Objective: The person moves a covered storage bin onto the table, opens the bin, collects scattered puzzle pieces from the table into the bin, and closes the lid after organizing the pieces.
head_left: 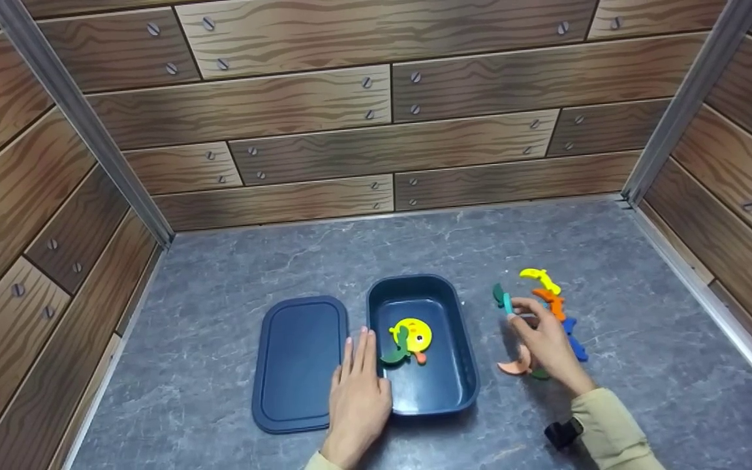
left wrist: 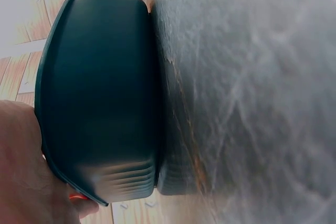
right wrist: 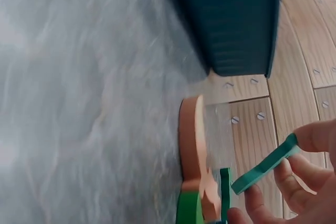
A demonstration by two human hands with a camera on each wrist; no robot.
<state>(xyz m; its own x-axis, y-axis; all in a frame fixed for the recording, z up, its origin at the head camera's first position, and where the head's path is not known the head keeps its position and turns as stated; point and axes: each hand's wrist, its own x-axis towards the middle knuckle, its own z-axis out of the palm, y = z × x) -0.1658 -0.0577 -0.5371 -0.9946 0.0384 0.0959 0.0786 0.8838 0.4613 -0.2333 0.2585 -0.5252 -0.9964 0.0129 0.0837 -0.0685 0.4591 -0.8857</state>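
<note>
A dark blue box stands open-topped on the table, holding a yellow round piece with a face and a dark green curved piece lying over it. My left hand rests along the box's left rim, fingers straight; the left wrist view shows it at the rim. To the right of the box, my right hand pinches a flat teal piece between thumb and fingers. A dark green piece lies just beyond it. Near the palm lies a peach curved piece.
A matching dark blue lid lies flat left of the box. Around the right hand are a yellow piece, an orange piece, a blue piece and a green piece. Wood-patterned walls enclose the grey table.
</note>
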